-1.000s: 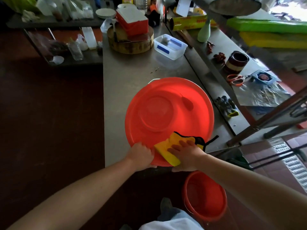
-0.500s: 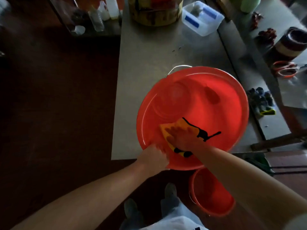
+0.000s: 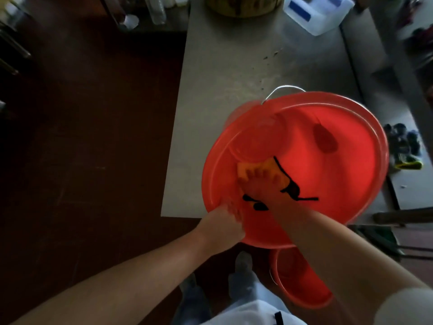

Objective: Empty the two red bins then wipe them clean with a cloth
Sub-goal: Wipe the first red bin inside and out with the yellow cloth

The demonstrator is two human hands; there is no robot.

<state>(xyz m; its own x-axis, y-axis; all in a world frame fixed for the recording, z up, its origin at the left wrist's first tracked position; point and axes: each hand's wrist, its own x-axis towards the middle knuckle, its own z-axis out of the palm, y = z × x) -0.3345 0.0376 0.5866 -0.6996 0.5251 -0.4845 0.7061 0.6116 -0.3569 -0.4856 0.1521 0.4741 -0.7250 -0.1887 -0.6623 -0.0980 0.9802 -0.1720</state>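
A large red bin (image 3: 339, 165) with a wire handle stands at the near edge of a grey steel table (image 3: 225, 66), tipped toward me. My left hand (image 3: 220, 227) grips its near rim. Inside the bin, my right hand (image 3: 260, 184) presses a yellow cloth (image 3: 243, 170) with black trim flat against the inner wall near the base. A second, smaller red bin (image 3: 302, 280) sits on the floor below the table edge, partly hidden by my right forearm.
A clear plastic box with blue labels (image 3: 316, 12) and a round wooden block (image 3: 241, 5) stand at the table's far end. Dark gloves (image 3: 403, 146) lie to the right of the bin. Dark red floor spreads to the left. My feet (image 3: 243, 266) are below.
My right hand has slid the cloth from the near rim deeper into the bin toward its base. The view has tilted down and closer. My left hand stays on the rim.
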